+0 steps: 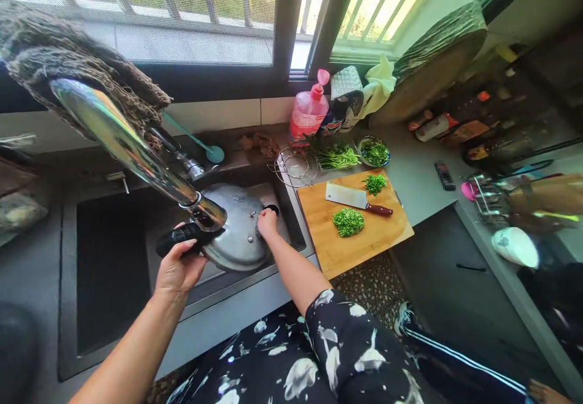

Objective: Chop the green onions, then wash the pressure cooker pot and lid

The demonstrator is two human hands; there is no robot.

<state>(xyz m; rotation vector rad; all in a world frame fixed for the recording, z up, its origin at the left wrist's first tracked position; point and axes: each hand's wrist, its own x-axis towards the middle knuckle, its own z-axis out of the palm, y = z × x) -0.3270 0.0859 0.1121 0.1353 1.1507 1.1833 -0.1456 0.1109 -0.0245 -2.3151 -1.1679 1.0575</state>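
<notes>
A steel pressure-cooker lid (239, 225) rests tilted in the sink (112, 258), under the chrome tap (136, 152). My left hand (178, 265) grips the lid's long black handle (175, 240). On the lid's right side, my right hand (266, 223) is closed around the small black side handle (272, 209). The lid's underside is hidden.
Right of the sink lies a wooden cutting board (353, 225) with a cleaver (357, 199) and chopped greens (348, 222). Behind it stand a wire rack (295, 167), a bowl of greens (374, 152) and a pink soap bottle (308, 112). A cloth (68, 70) hangs over the tap.
</notes>
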